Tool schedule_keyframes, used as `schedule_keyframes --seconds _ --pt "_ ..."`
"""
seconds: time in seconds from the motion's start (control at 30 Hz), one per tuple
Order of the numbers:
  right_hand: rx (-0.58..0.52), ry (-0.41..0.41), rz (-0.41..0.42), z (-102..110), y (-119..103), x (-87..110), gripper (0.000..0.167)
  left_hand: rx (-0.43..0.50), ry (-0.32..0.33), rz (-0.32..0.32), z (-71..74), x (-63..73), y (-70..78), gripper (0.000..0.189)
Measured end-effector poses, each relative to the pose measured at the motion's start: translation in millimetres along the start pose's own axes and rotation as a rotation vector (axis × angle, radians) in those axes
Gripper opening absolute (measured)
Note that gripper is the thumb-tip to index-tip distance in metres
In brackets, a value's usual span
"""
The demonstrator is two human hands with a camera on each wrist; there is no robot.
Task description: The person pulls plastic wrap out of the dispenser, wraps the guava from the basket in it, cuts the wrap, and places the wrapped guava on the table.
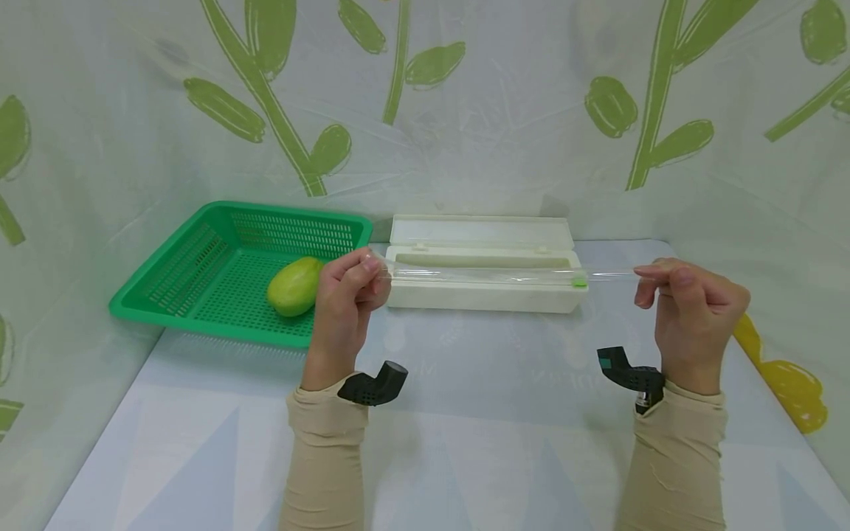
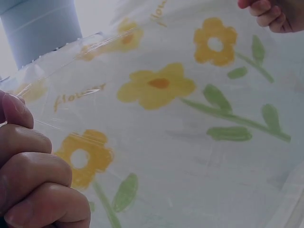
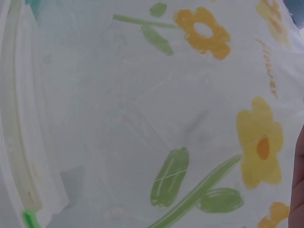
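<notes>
Clear cling film (image 1: 478,275) stretches in a narrow band between both hands, in front of a white cling film dispenser (image 1: 485,299) in the head view. At its left end, my left hand (image 1: 350,299) pinches the film between thumb and curled fingers, beside the green basket's right side. My right hand (image 1: 697,313) pinches the other end, right of the dispenser. The dispenser's lid (image 1: 481,230) stands open at the back; a small green slide cutter (image 1: 580,282) sits at its front right. In the right wrist view, only a sliver of the right hand (image 3: 298,185) shows.
A green perforated basket (image 1: 219,313) stands at the left, over the table edge, with a yellow-green fruit (image 1: 293,289) in it, partly behind the left hand. A pale patterned cloth (image 1: 491,110) hangs behind the table (image 1: 491,457).
</notes>
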State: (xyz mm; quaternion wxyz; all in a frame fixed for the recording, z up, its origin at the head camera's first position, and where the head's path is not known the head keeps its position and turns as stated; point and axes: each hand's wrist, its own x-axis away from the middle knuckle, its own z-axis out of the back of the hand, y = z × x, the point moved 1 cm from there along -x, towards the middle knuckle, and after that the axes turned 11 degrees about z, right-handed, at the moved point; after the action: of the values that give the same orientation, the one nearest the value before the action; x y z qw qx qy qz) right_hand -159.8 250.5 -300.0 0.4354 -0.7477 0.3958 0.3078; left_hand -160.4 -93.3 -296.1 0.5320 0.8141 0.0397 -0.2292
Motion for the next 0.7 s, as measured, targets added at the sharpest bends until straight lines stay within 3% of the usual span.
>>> schedule_keyframes --seconds 0.7 --pt "-0.092 0.036 0.027 -6.3 -3.5 -0.4 0.033 0.014 -0.021 -0.027 -2.2 4.1 5.4 0.027"
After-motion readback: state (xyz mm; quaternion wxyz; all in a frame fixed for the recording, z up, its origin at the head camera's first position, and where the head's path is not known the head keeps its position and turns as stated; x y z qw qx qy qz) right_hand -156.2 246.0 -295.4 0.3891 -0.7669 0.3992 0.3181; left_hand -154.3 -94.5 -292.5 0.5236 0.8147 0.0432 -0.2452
